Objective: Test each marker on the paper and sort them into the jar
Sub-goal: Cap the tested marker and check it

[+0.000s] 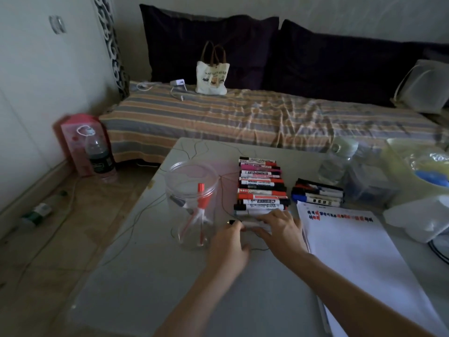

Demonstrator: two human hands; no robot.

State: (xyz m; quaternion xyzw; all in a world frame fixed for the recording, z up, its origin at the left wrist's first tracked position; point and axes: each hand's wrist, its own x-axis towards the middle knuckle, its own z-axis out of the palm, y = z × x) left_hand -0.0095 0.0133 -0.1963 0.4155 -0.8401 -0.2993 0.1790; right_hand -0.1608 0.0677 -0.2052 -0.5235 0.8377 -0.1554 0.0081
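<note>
Gripping one marker [252, 224] between them, both hands meet at the near end of the marker row [261, 186]. Left hand [228, 242] has its fingertips curled round the black cap end, right hand [279, 227] has its fingers curled over the white barrel. That marker lies crosswise on the table [145, 288], touching the nearest marker of the row.

Jar [192, 203] stands at nine o'clock from the hands, just beside the left one, clear and open-topped. Inside it, a red marker [201, 200] leans nearly upright, with a dark marker [178, 203] tilted beside it.

Paper [359, 259] lies at three o'clock from the hands, touching the right wrist's side, with red, blue and black scribbles along its far edge. A smaller pile [318, 193] of black and blue markers sits at twelve o'clock from the paper, near the row but apart from it.

Farther off at one o'clock, a clear bottle [337, 161] stands on the table. Beyond the table runs a striped bed [243, 115] with a tote bag [212, 76] on it.
</note>
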